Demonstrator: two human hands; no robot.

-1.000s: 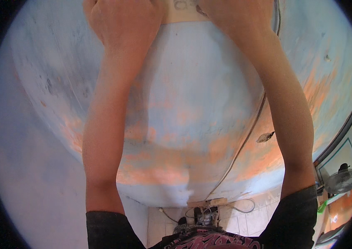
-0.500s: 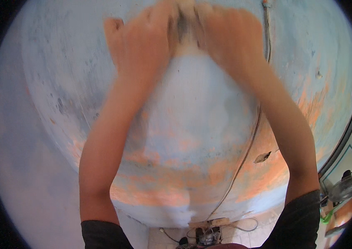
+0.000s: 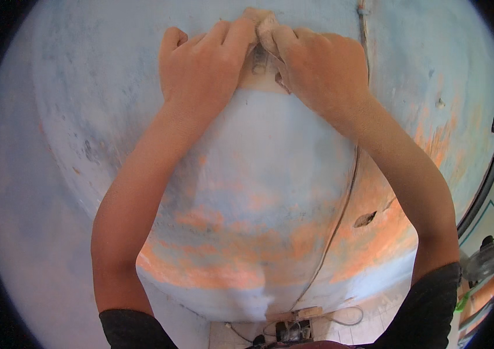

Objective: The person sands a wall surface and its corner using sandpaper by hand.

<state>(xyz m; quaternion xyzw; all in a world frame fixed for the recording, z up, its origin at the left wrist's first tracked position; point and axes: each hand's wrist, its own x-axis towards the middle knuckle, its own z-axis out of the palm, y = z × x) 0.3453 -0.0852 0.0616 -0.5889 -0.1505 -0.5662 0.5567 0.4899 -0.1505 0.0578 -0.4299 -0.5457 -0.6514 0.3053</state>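
Both of my arms reach up against a pale blue, patchy wall (image 3: 276, 157). My left hand (image 3: 203, 64) and my right hand (image 3: 322, 72) come together near the top, fingers curled around a crumpled, beige, sandpaper-like sheet (image 3: 267, 29). The sheet bends over between the two hands, and a torn-looking edge shows beside my right hand. Just below, in the gap between the hands, is a small greyish piece with a rounded end (image 3: 259, 68); what it is I cannot tell. The fingertips are hidden behind the hands and the sheet.
A thin cable (image 3: 346, 203) runs down the wall, passing behind my right forearm. Right of it is a dark hole (image 3: 365, 219). Orange patches mark the lower wall. On the floor lie a dark box-like object (image 3: 293, 331) and a looped cord (image 3: 352, 317). A fan (image 3: 485, 262) stands far right.
My hands have shifted slightly lower in the view, still together on the sheet. They were blurred by motion before and are sharp now. My elbows sit farther apart.
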